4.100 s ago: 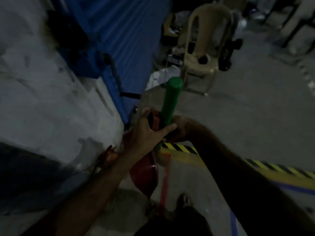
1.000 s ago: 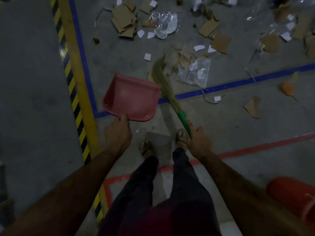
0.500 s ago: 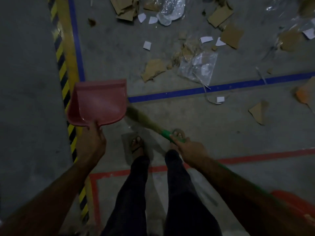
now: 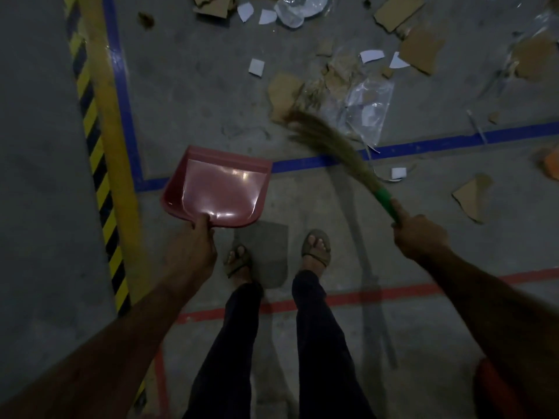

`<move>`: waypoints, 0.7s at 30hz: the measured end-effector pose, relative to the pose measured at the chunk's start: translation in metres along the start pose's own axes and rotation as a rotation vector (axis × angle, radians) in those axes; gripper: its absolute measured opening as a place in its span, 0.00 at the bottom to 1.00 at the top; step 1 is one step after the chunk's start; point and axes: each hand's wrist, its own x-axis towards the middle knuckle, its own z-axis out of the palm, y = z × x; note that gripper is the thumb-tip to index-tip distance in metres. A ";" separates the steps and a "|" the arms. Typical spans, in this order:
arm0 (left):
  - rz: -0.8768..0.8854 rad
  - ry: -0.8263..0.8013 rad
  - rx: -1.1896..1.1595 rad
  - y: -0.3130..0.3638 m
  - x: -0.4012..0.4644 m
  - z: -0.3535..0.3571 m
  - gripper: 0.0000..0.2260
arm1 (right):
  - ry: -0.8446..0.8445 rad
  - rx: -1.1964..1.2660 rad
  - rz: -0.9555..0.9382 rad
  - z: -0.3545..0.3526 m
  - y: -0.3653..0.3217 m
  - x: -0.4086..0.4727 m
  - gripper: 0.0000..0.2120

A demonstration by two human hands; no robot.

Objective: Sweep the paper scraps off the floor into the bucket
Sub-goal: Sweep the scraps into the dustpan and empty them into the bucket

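Note:
My left hand (image 4: 190,249) grips the near edge of a pink dustpan (image 4: 217,189), held above the floor over the blue tape corner. My right hand (image 4: 419,235) grips the green handle of a grass broom (image 4: 329,137); its bristles reach up-left toward a heap of cardboard pieces (image 4: 284,93), white paper scraps (image 4: 256,67) and a clear plastic bag (image 4: 367,107). More scraps lie across the top of the view. A red bucket (image 4: 496,391) shows partly at the bottom right, behind my right arm.
Blue tape lines (image 4: 423,145) and a red tape line (image 4: 363,297) cross the concrete floor. A yellow-and-black hazard stripe (image 4: 96,164) runs along the left. My two feet in sandals (image 4: 316,247) stand between the dustpan and the broom.
The broom has swung from low left under the dustpan to the right and up toward the scrap heap. The dustpan has shifted right, and my right hand has moved out to the right.

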 end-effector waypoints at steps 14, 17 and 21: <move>-0.082 0.113 0.078 -0.095 0.016 -0.041 0.12 | -0.020 0.209 -0.385 0.077 -0.072 -0.150 0.34; -0.078 0.069 0.102 -0.114 0.001 -0.034 0.12 | -0.160 0.033 -0.525 0.100 -0.126 -0.146 0.30; -0.098 0.043 0.116 -0.129 -0.016 -0.016 0.11 | -0.245 -0.052 -0.485 0.123 -0.173 -0.110 0.31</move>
